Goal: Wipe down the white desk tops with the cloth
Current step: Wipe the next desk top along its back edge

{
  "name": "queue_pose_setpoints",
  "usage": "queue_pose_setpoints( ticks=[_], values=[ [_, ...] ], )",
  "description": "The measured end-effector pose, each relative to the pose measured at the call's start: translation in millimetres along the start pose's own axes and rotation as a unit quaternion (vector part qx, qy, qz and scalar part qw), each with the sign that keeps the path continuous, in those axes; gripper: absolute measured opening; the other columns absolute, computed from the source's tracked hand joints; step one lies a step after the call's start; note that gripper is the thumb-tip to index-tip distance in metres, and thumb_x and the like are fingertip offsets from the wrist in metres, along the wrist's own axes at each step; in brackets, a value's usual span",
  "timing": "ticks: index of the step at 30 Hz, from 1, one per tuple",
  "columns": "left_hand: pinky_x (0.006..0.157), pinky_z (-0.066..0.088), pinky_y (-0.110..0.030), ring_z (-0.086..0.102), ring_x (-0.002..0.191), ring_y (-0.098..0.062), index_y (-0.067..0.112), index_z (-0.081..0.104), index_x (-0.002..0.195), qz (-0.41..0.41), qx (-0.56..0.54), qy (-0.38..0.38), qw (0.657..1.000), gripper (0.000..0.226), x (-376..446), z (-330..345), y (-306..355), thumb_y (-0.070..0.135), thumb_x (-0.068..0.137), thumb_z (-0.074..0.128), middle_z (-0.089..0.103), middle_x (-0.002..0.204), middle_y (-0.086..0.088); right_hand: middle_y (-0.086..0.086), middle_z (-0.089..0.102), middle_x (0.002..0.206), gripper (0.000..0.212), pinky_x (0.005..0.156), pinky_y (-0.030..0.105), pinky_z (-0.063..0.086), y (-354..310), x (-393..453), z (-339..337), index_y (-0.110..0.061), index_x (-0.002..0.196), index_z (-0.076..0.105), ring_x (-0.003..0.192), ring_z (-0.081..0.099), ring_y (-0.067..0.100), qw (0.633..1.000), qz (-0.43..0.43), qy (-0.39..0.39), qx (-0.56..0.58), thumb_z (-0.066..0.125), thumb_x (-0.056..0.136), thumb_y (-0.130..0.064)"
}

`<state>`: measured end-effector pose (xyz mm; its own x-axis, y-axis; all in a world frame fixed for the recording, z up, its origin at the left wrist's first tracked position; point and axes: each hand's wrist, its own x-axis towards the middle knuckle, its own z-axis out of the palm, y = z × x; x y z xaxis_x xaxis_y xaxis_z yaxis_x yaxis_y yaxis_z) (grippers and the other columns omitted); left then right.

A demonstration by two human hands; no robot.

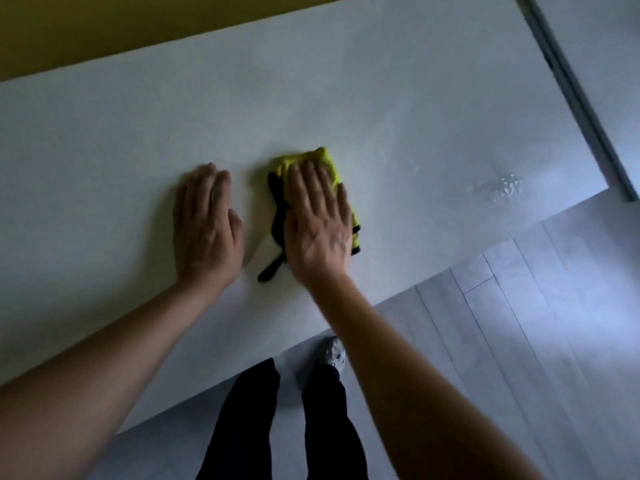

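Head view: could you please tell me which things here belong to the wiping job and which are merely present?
Belonging to the job:
yellow cloth, pressed flat under the right hand
white desk top
wet patch on the desk
left hand, flat on the desk

Merely present:
wooden floor
shoe

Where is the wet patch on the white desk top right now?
In the head view, the wet patch sits near the white desk top's right front corner, apart from the yellow-and-black cloth.

Yellow cloth (325, 168) with black trim, white surface (138, 133) with pale streaks, mustard yellow wall (104, 26), grey plank floor (519, 323), black trousers (242, 427), grey shoe (334, 351)
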<state>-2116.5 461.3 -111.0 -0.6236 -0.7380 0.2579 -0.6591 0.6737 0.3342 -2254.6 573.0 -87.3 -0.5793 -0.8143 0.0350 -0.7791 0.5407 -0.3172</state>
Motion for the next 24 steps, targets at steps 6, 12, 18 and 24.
queue_pose_setpoints(
  ticks=[6, 12, 18, 24],
  values=[
    [0.125, 0.027, -0.054, 0.038, 0.15, -0.042, 0.002, 0.047, 0.153, 0.014, -0.014, -0.016, 1.0, 0.052, -0.5, 9.4, 43.1, 0.01, 0.102, 0.04, 0.041, 0.161, -0.022, 0.003, 0.025, 0.167, 0.058, 0.126, 0.049, 0.016, 24.5, -65.3, -12.7, -0.02, 0.159, 0.031, 0.157, 0.012, 0.018, 0.992, -0.118, -0.022, 0.039, 0.047, 0.104, -0.032],
    [0.128, 0.016, -0.054, 0.029, 0.154, -0.042, 0.01, 0.042, 0.158, -0.037, 0.033, -0.032, 0.998, 0.06, 1.9, 26.0, 84.0, 0.027, 0.1, 0.041, 0.034, 0.167, -0.017, 0.003, 0.026, 0.166, 0.062, 0.126, 0.048, 0.017, 146.5, -44.0, -45.6, -0.021, 0.159, 0.032, 0.156, 0.016, 0.019, 0.998, -0.067, 0.016, 0.003, 0.052, 0.101, -0.03],
    [0.129, 0.013, -0.053, 0.025, 0.156, -0.039, 0.016, 0.036, 0.162, -0.035, 0.059, -0.038, 0.997, 0.062, 1.6, 28.4, 81.1, 0.029, 0.102, 0.039, 0.029, 0.171, -0.013, 0.003, 0.028, 0.166, 0.058, 0.125, 0.048, 0.02, 225.9, -18.7, -69.0, -0.02, 0.159, 0.032, 0.156, 0.018, 0.018, 0.994, 0.075, 0.075, -0.019, 0.043, 0.102, -0.028],
    [0.129, 0.015, -0.051, 0.027, 0.156, -0.039, 0.016, 0.039, 0.161, -0.041, 0.061, -0.031, 0.997, 0.061, 2.1, 29.0, 82.2, 0.027, 0.101, 0.04, 0.032, 0.17, -0.013, 0.005, 0.024, 0.167, 0.064, 0.125, 0.05, 0.017, 117.9, -51.2, -36.3, -0.016, 0.159, 0.031, 0.157, 0.011, 0.021, 0.999, 0.001, 0.036, 0.013, 0.052, 0.1, -0.028]
  ],
)
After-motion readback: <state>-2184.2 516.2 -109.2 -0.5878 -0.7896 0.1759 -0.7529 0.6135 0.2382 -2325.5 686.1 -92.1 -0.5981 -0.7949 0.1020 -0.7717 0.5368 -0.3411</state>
